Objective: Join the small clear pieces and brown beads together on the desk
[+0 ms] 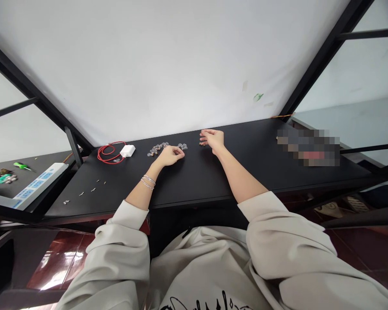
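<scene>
My left hand (170, 156) lies over the black table with thumb and fingertips pinched together; whatever they hold, if anything, is too small to tell. Just behind it is a cluster of small clear glass pieces (156, 149), with brownish bits among them that look like corks. Beyond its fingertips sits a smaller group of clear pieces (183, 147). My right hand (214, 140) is raised a little to the right, thumb and fingers closed at the tips. Below those fingers is a tiny brownish piece (201, 144); I cannot tell whether it is touched.
On the table (194, 181), a white charger (127, 150) lies beside a coiled red cable (104, 154). Tiny light bits (82, 193) are scattered front left. A power strip (39, 187) and green screwdriver (22, 165) are farther left. A pixelated object (308, 146) is at right.
</scene>
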`<state>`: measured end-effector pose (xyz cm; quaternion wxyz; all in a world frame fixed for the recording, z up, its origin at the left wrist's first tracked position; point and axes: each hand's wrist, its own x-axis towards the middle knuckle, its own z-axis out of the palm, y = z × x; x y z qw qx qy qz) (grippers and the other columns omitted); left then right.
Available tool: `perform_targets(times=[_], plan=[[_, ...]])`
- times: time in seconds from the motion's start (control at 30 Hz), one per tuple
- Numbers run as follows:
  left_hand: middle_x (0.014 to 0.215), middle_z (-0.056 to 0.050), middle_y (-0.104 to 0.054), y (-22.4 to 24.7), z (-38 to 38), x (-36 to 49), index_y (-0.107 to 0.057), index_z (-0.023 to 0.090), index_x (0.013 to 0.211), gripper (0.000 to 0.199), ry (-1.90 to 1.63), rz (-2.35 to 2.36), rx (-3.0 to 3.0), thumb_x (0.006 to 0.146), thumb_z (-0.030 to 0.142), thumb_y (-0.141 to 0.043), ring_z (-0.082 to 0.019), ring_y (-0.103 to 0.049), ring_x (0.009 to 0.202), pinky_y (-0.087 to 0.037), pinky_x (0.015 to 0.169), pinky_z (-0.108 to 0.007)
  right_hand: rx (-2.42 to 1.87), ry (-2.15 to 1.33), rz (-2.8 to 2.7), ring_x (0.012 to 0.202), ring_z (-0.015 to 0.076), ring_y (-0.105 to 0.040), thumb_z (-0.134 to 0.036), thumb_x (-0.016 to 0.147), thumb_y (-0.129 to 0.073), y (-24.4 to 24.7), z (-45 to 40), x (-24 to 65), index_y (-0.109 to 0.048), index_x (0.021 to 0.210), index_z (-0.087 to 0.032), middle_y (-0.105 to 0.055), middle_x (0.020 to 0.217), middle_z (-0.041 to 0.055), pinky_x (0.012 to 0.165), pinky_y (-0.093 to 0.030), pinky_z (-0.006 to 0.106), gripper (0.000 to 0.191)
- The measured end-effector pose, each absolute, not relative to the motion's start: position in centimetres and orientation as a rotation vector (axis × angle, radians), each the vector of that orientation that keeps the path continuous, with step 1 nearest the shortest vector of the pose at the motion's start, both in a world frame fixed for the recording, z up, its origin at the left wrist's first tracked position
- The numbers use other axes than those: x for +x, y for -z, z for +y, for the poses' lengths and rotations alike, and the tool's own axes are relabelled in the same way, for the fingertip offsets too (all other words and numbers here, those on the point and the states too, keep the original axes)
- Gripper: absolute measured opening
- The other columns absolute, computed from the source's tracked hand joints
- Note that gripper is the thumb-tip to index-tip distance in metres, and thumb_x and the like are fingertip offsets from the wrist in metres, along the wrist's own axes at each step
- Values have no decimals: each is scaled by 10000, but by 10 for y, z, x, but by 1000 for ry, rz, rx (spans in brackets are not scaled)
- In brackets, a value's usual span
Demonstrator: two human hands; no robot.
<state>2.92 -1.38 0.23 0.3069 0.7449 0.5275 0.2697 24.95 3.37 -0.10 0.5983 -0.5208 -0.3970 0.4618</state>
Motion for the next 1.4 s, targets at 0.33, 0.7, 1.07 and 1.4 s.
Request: perform_targets(times=[0.33, 0.7, 1.07, 1.4], plan=[[654, -34, -714, -3, -15, 30, -771, 154, 774, 79, -726, 1395, 1969, 795, 219, -732, -142, -620, 594, -524, 693, -278, -1325, -966, -946, 607, 119, -672, -136, 846, -735, 11, 44, 259, -711, 865, -160, -738, 836, 44, 614, -628, 265, 39], [658, -23, -704, -2, -15, 30, -746, 162, 773, 48, -725, 1416, 1962, 794, 203, -730, -138, -620, 595, -527, 718, -282, -1687, -566, -1372, 964, 267, -747, -31, 725, -707, 27, 57, 280, -795, 785, -183, -781, 872, 86, 977, -569, 386, 186], [823, -49, -745, 1, -12, 29, -706, 149, 833, 80, -753, 1399, 1937, 755, 170, -700, -124, -633, 621, -547, 757, -290, -1759, -587, -1703, 1012, 279, -759, 10, 764, -708, 13, 46, 281, -832, 854, -166, -807, 939, 113, 979, -581, 377, 233], [809, -44, -739, -1, -13, 30, -697, 154, 812, 58, -742, 1395, 1939, 755, 155, -685, -129, -630, 630, -545, 749, -293, -1747, -625, -1744, 1022, 264, -766, -28, 780, -758, 15, 47, 280, -848, 936, -164, -816, 980, 101, 970, -573, 315, 225]])
